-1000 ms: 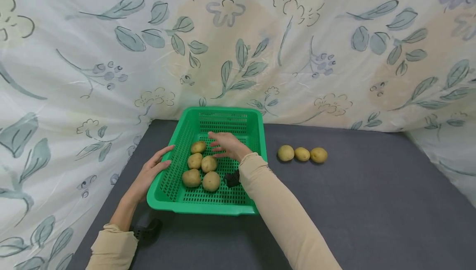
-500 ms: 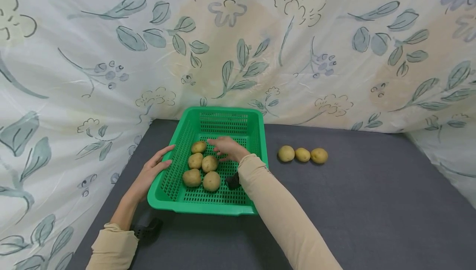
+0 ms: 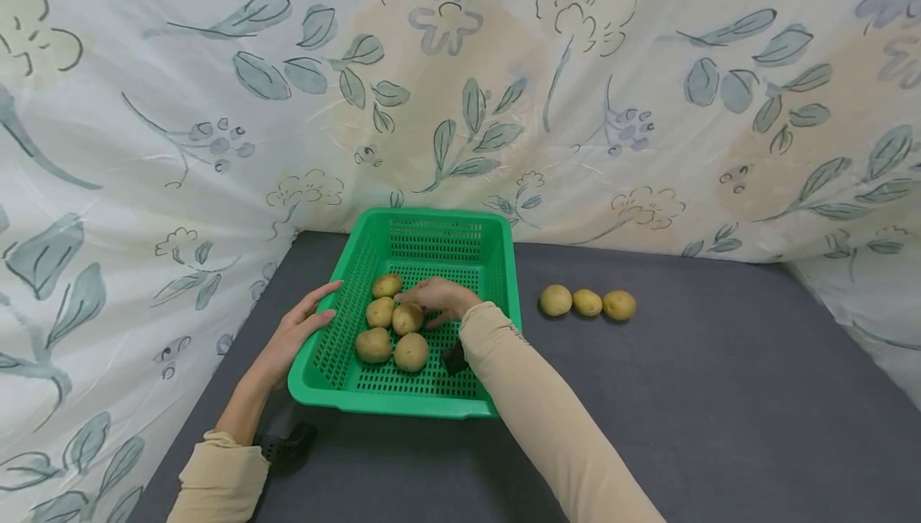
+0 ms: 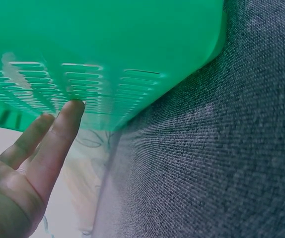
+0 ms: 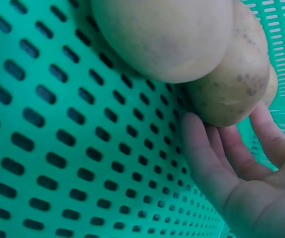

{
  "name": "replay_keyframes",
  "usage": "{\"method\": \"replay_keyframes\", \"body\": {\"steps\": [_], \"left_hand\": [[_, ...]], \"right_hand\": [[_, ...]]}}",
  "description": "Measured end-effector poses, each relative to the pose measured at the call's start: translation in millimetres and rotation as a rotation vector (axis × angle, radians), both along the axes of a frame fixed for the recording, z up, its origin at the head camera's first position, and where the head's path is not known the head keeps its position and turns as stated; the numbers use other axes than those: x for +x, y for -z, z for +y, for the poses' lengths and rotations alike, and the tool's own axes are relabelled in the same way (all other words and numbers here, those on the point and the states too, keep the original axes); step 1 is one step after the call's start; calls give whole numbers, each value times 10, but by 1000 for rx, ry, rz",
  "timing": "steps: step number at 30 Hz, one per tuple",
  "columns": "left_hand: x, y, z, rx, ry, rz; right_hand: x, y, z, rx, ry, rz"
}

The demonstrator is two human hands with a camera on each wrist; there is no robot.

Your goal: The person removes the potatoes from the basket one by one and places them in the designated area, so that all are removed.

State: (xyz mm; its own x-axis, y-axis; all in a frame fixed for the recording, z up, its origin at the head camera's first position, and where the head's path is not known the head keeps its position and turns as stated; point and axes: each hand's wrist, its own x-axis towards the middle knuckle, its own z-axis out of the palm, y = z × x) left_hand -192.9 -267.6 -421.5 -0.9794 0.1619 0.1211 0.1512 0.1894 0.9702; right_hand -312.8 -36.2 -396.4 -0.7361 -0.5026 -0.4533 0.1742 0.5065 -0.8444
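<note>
A white fabric backdrop, printed with blue-green leaves and flowers (image 3: 432,187), rises behind my work surface. The surface is a table under dark grey woven cloth (image 3: 719,387). A green plastic basket, rectangular and slotted (image 3: 403,405), stands at its 10 o'clock; clock positions below refer to the basket's centre, 12 being the far edge.

My beige-sleeved right arm (image 3: 547,419) enters across the basket's 5 o'clock corner. My left hand (image 3: 288,335) is at 9 o'clock, its extended fingers against the outer wall and the thumb at the rim. My right hand (image 3: 448,297) is inside the basket — fingers loosely spread, not closed. A black wrist device (image 3: 453,357) sits below it.

Five tan, rounded potatoes lie on the basket floor. The potato just left of centre (image 3: 408,319) is between my right thumb and fingers; fingertips touch its speckled skin. The others are at 10 (image 3: 387,285), 9 (image 3: 380,313), 8 (image 3: 373,345) and 6 o'clock (image 3: 412,353). Outside, at 3 o'clock, three yellowish potatoes form a row — the smallest (image 3: 587,303) in the middle.
</note>
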Motion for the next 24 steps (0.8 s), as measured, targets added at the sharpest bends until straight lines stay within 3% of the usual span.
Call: {"method": "replay_keyframes", "body": {"steps": [7, 24], "left_hand": [[2, -1, 6, 4, -7, 3], [10, -13, 15, -8, -8, 4]], "right_hand": [[34, -1, 11, 15, -53, 35], [62, 17, -21, 61, -40, 84]]}}
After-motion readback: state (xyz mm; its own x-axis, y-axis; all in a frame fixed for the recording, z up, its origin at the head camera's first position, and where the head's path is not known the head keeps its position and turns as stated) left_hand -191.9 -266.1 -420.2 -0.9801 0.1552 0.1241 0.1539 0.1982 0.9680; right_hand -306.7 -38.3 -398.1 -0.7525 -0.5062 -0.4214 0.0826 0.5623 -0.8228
